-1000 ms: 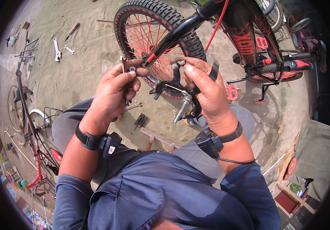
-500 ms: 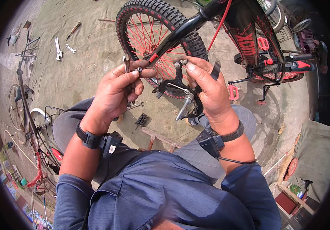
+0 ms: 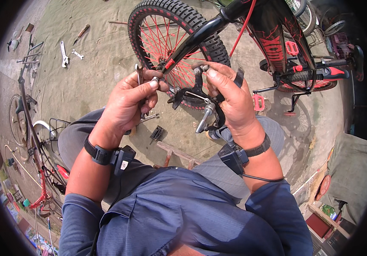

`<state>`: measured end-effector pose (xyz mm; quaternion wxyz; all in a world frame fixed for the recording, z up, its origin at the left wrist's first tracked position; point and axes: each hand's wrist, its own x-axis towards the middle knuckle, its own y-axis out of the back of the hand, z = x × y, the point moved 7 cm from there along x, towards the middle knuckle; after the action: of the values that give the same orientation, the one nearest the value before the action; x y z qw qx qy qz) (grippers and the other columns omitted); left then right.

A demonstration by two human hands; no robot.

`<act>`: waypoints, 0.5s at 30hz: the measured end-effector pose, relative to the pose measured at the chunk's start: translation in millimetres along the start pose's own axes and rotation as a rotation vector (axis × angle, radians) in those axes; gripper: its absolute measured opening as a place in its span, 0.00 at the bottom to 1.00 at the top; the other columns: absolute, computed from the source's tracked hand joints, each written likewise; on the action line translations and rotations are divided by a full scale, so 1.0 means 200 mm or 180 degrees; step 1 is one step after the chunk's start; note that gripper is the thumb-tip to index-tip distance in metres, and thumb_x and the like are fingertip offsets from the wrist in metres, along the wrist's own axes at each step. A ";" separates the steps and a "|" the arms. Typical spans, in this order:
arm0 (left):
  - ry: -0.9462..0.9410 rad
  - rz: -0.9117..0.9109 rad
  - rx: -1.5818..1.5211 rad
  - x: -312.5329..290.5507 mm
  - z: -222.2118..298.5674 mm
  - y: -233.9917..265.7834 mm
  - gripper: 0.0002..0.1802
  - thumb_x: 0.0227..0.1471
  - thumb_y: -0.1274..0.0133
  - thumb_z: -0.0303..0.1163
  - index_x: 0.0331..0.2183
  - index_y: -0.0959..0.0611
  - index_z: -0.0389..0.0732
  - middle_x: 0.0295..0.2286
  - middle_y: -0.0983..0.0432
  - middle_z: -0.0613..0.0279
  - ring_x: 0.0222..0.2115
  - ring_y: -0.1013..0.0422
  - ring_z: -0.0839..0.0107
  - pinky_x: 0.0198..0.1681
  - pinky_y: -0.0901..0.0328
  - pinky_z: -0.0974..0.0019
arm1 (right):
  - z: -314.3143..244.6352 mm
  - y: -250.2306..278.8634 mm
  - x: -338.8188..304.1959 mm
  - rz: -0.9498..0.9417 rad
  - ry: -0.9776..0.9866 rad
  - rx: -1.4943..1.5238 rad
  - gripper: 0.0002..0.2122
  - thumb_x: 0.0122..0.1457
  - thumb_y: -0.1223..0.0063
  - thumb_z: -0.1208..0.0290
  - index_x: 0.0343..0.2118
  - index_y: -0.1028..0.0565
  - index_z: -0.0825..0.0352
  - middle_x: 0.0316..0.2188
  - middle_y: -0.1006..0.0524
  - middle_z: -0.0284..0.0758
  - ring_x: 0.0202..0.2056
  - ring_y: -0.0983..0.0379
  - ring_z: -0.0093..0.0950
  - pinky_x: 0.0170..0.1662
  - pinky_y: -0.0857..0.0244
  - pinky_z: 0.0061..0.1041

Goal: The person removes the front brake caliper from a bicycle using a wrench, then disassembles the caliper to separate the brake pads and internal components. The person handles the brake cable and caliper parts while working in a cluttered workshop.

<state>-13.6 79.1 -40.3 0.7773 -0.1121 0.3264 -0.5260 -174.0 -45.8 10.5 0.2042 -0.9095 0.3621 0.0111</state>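
My left hand point(image 3: 126, 100) is closed around a slim wrench point(image 3: 140, 77), its head poking up past the fingers. Between thumb and forefinger it also pinches a small metal nut point(image 3: 155, 79). Opposite, my right hand point(image 3: 234, 96) grips a black bicycle brake caliper point(image 3: 198, 87) near its upper end. A silver bolt point(image 3: 205, 118) hangs from the caliper, tilted down. A dark flat strip point(image 3: 239, 77) sticks out behind the right fingers; whether it belongs to the caliper I cannot tell. The two hands are apart, with the nut left of the caliper.
A black bicycle frame point(image 3: 273, 47) with a red-spoked wheel point(image 3: 149, 40) lies ahead. On the cloth at far left are an adjustable wrench point(image 3: 65, 54), a small wrench point(image 3: 78, 54) and a screwdriver point(image 3: 81, 34). Between my knees are a black pedal-like block point(image 3: 157, 133) and wooden stool point(image 3: 170, 153).
My left thumb and fingers have shifted slightly, turning the small nut between them. The right hand and caliper have barely moved.
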 end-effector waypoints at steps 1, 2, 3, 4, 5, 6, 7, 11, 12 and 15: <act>-0.0023 -0.0015 0.0014 0.00 0.00 0.00 0.15 0.59 0.44 0.29 0.47 0.23 0.36 0.34 0.21 0.57 0.20 0.33 0.81 0.19 0.42 0.81 | 0.01 0.00 0.00 0.0010 -0.0002 0.0071 0.13 0.65 0.51 0.72 0.47 0.23 0.76 0.40 0.19 0.36 0.42 0.24 0.23 0.48 0.31 0.22; -0.0010 -0.0018 0.0019 0.00 0.00 0.00 0.15 0.59 0.44 0.30 0.46 0.23 0.36 0.34 0.21 0.58 0.20 0.33 0.81 0.19 0.42 0.80 | 0.01 0.01 0.00 0.0020 -0.0004 0.0142 0.13 0.65 0.50 0.72 0.47 0.23 0.76 0.40 0.19 0.37 0.42 0.23 0.23 0.49 0.31 0.23; -0.0022 -0.0039 0.0015 0.00 0.00 0.00 0.15 0.59 0.43 0.30 0.46 0.23 0.36 0.33 0.22 0.59 0.20 0.34 0.81 0.19 0.43 0.80 | 0.02 0.02 0.01 0.0046 -0.0008 0.0224 0.13 0.65 0.50 0.72 0.47 0.23 0.76 0.40 0.19 0.37 0.43 0.23 0.24 0.49 0.30 0.23; -0.0033 -0.0058 0.0013 0.01 0.00 0.00 0.15 0.58 0.43 0.30 0.46 0.23 0.36 0.32 0.22 0.60 0.20 0.34 0.81 0.19 0.43 0.80 | 0.03 0.02 0.01 0.0051 -0.0020 0.0297 0.13 0.65 0.50 0.72 0.47 0.23 0.76 0.40 0.19 0.37 0.43 0.23 0.24 0.49 0.30 0.24; -0.0029 -0.0061 0.0016 0.01 -0.01 0.00 0.15 0.58 0.43 0.30 0.45 0.23 0.36 0.32 0.22 0.60 0.20 0.34 0.81 0.19 0.43 0.80 | 0.03 0.03 0.01 0.0056 -0.0032 0.0370 0.13 0.65 0.50 0.72 0.47 0.23 0.75 0.40 0.19 0.37 0.43 0.22 0.24 0.49 0.29 0.24; -0.0025 -0.0063 0.0021 0.01 -0.01 0.00 0.15 0.58 0.43 0.30 0.45 0.23 0.36 0.32 0.22 0.61 0.20 0.35 0.81 0.19 0.44 0.79 | 0.03 0.04 0.01 0.0039 -0.0051 0.0434 0.13 0.65 0.50 0.72 0.47 0.23 0.75 0.40 0.19 0.37 0.42 0.22 0.24 0.48 0.29 0.24; -0.0021 -0.0063 0.0026 0.01 -0.01 0.00 0.15 0.57 0.42 0.30 0.45 0.23 0.36 0.31 0.23 0.61 0.20 0.35 0.81 0.19 0.44 0.79 | 0.04 0.04 0.02 0.0032 -0.0065 0.0480 0.13 0.65 0.50 0.72 0.47 0.23 0.75 0.40 0.19 0.36 0.42 0.22 0.24 0.48 0.29 0.23; 0.0129 -0.0002 0.0059 0.01 -0.04 0.01 0.14 0.56 0.42 0.29 0.44 0.23 0.36 0.31 0.23 0.62 0.20 0.35 0.81 0.19 0.44 0.79 | 0.04 0.03 0.02 -0.0022 -0.0176 0.0545 0.15 0.64 0.51 0.70 0.48 0.24 0.75 0.34 0.25 0.30 0.34 0.30 0.18 0.39 0.36 0.19; 0.0165 -0.0044 0.0067 0.01 -0.04 0.00 0.14 0.56 0.42 0.29 0.44 0.23 0.36 0.31 0.23 0.62 0.20 0.35 0.80 0.19 0.44 0.79 | 0.04 0.03 0.01 0.0032 -0.0191 0.0454 0.16 0.65 0.52 0.69 0.49 0.25 0.76 0.29 0.31 0.26 0.31 0.37 0.16 0.35 0.42 0.17; 0.0247 -0.0167 0.0089 0.01 -0.05 -0.01 0.15 0.55 0.42 0.29 0.44 0.23 0.36 0.31 0.23 0.62 0.19 0.35 0.80 0.19 0.44 0.79 | 0.03 0.02 0.01 0.0061 -0.0206 0.0391 0.18 0.65 0.53 0.68 0.50 0.26 0.78 0.24 0.37 0.22 0.26 0.44 0.13 0.30 0.48 0.14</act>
<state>-20.4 78.8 -47.0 0.7514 -0.0893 0.3460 -0.5547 -173.7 -47.3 3.6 0.2711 -0.8909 0.3640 0.0201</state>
